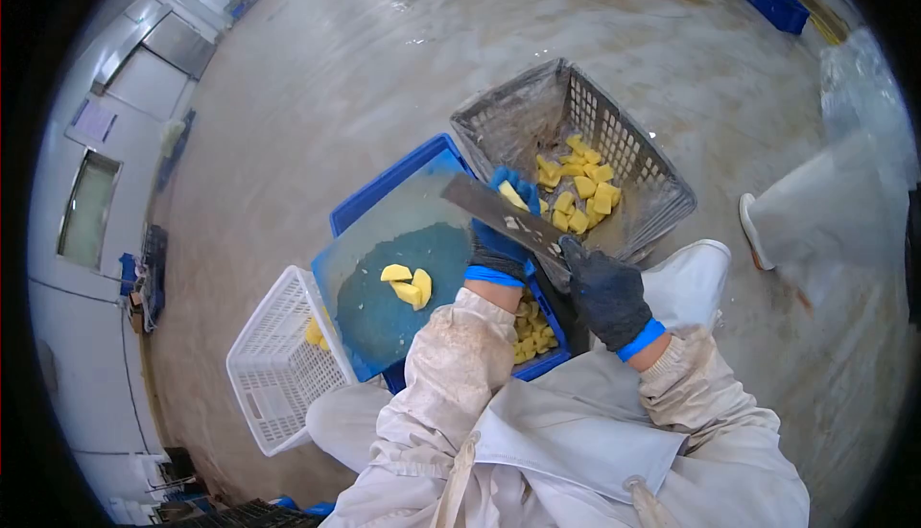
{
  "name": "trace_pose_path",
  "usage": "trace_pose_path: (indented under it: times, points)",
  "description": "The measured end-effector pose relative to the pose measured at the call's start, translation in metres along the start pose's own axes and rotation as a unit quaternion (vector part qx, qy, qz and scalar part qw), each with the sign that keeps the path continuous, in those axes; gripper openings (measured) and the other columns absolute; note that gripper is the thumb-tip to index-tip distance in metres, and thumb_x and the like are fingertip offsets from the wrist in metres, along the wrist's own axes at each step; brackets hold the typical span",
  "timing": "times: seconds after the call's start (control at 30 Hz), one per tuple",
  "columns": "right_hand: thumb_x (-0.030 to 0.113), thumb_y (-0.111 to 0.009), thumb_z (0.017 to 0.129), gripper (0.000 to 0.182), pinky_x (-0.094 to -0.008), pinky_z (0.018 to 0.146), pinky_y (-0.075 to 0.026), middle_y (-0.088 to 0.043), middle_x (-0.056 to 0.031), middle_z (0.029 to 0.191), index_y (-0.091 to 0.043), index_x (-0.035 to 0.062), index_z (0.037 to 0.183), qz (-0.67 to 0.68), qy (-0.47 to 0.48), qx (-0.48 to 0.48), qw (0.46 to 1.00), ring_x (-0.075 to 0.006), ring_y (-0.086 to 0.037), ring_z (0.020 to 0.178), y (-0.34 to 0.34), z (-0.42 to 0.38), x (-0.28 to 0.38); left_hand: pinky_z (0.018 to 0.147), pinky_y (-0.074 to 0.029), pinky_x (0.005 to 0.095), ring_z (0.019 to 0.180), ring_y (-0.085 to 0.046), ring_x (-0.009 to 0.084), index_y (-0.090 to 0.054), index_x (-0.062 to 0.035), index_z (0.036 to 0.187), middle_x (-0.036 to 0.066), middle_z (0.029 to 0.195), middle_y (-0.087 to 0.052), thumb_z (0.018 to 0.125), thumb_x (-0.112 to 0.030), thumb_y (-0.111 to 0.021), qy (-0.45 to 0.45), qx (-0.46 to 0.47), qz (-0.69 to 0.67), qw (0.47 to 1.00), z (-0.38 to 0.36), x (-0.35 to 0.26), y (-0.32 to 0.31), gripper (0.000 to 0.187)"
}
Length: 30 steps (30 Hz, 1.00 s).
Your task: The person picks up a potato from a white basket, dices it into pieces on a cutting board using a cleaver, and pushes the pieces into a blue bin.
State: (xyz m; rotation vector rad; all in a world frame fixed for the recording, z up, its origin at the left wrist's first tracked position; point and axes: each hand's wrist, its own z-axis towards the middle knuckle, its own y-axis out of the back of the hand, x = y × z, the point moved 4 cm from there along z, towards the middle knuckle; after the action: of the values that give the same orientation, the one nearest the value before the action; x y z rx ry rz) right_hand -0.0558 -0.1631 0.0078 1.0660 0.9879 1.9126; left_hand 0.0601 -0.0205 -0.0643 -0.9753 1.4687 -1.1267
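My right hand (606,293), in a dark glove with a blue band at the wrist, is closed round the handle of a wide-bladed knife (499,213). The blade points up and left, passing in front of my left hand (499,245) and hiding part of it. Blue gloved fingers of that hand curl about a yellow potato piece (511,194) beyond the blade. Under the hands lies a blue cutting board (369,269), with several potato pieces (410,288) on its left part. More potato chunks (585,187) lie in the grey crate (628,144) just past my hands.
Below the board stands a blue crate (350,210); potato chunks (532,331) show inside it by my lap. A white basket (278,389) at left holds yellow pieces. Another person's white boot (753,231) is at right. The floor (384,68) looks wet.
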Motion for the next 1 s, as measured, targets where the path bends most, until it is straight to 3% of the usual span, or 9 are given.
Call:
trace_pose_path:
  times: [0.07, 0.2, 0.27, 0.33, 0.4, 0.5, 0.77, 0.83, 1.0]
  points:
    - [0.011, -0.055, 0.076, 0.043, -0.0398, 0.052, -0.044, -0.055, -0.0096, 0.069, -0.054, 0.01, 0.119, -0.001, -0.016, 0.015, 1.0, -0.0261, -0.057, 0.061, -0.003, 0.005, 0.0, 0.09, -0.045, 0.042, 0.093, -0.056, 0.0228, -0.05, -0.007, 0.114, 0.008, 0.104, -0.056, 0.094, -0.03, -0.039, 0.022, -0.11, 0.086, 0.99, -0.002, 0.013, 0.015, 0.032]
    - [0.012, -0.054, 0.08, 0.037, -0.0393, 0.054, -0.047, -0.058, -0.0124, 0.069, -0.055, 0.0086, 0.116, 0.038, -0.053, 0.019, 0.998, -0.027, -0.059, 0.061, -0.011, 0.008, -0.017, 0.087, -0.046, 0.0405, 0.096, -0.055, 0.0227, -0.05, -0.007, 0.114, 0.007, 0.106, -0.056, 0.094, -0.027, -0.041, -0.018, -0.106, 0.122, 0.987, 0.002, 0.021, 0.016, 0.03]
    - [0.013, -0.054, 0.081, 0.032, -0.0371, 0.052, -0.047, -0.058, -0.0115, 0.066, -0.056, 0.0073, 0.113, 0.116, -0.078, -0.004, 0.99, -0.0248, -0.058, 0.058, -0.028, 0.009, -0.035, 0.088, -0.046, 0.0379, 0.102, -0.054, 0.0233, -0.05, -0.0072, 0.118, 0.008, 0.113, -0.055, 0.093, -0.024, -0.045, -0.122, 0.053, 0.453, 0.881, 0.005, 0.019, 0.007, 0.031]
    - [0.015, -0.054, 0.083, 0.028, -0.0349, 0.05, -0.047, -0.058, -0.0106, 0.063, -0.058, 0.0059, 0.109, 0.191, -0.106, -0.021, 0.976, -0.0226, -0.058, 0.054, -0.029, 0.013, -0.049, 0.089, -0.045, 0.0383, 0.107, -0.052, 0.0241, -0.048, -0.0069, 0.121, 0.009, 0.117, -0.054, 0.093, -0.023, -0.046, -0.058, -0.004, 0.301, 0.952, 0.01, 0.018, 0.01, 0.033]
    - [0.016, -0.057, 0.083, 0.019, -0.0292, 0.043, -0.045, -0.056, -0.0073, 0.059, -0.058, 0.0044, 0.098, 0.558, -0.331, 0.042, 0.76, -0.0161, -0.054, 0.047, -0.047, 0.014, -0.066, 0.098, -0.039, 0.0439, 0.119, -0.044, 0.0278, -0.041, -0.0052, 0.129, 0.013, 0.128, -0.047, 0.093, -0.02, -0.046, 0.014, -0.076, 0.127, 0.989, 0.01, 0.022, 0.01, 0.039]
    - [0.014, -0.06, 0.082, 0.019, -0.0265, 0.038, -0.042, -0.053, -0.0038, 0.06, -0.057, 0.0037, 0.098, 0.626, -0.43, -0.018, 0.65, -0.013, -0.05, 0.044, -0.05, 0.013, -0.077, 0.103, -0.033, 0.0487, 0.122, -0.041, 0.0305, -0.038, -0.0042, 0.131, 0.015, 0.129, -0.044, 0.092, -0.017, -0.046, 0.026, -0.074, 0.023, 0.997, 0.009, 0.022, -0.001, 0.041]
    - [0.015, -0.06, 0.082, 0.022, -0.0249, 0.035, -0.039, -0.051, -0.0047, 0.058, -0.052, 0.0047, 0.1, 0.61, -0.433, -0.081, 0.658, -0.0128, -0.048, 0.042, -0.047, 0.01, -0.087, 0.104, -0.033, 0.0478, 0.12, -0.042, 0.0325, -0.041, 0.0014, 0.127, 0.017, 0.126, -0.046, 0.09, -0.01, -0.047, 0.024, -0.048, -0.037, 0.998, -0.016, -0.022, -0.017, 0.039]
    - [0.015, -0.059, 0.083, 0.022, -0.0241, 0.035, -0.039, -0.051, -0.004, 0.06, -0.052, 0.0046, 0.101, 0.612, -0.429, -0.056, 0.662, -0.0119, -0.048, 0.043, -0.045, 0.008, -0.083, 0.104, -0.034, 0.0433, 0.117, -0.044, 0.0304, -0.042, 0.0028, 0.126, 0.016, 0.123, -0.048, 0.089, -0.007, -0.046, -0.032, 0.031, 0.137, 0.99, -0.038, -0.056, -0.01, 0.038]
    - [0.016, -0.058, 0.084, 0.019, -0.0239, 0.036, -0.039, -0.051, -0.0028, 0.059, -0.053, 0.0055, 0.099, 0.553, -0.401, -0.034, 0.729, -0.0106, -0.047, 0.044, -0.04, 0.007, -0.077, 0.102, -0.038, 0.0379, 0.113, -0.048, 0.0245, -0.041, -0.0004, 0.128, 0.011, 0.123, -0.048, 0.087, -0.003, -0.046, -0.197, -0.145, 0.53, 0.812, -0.155, -0.169, 0.047, 0.042]
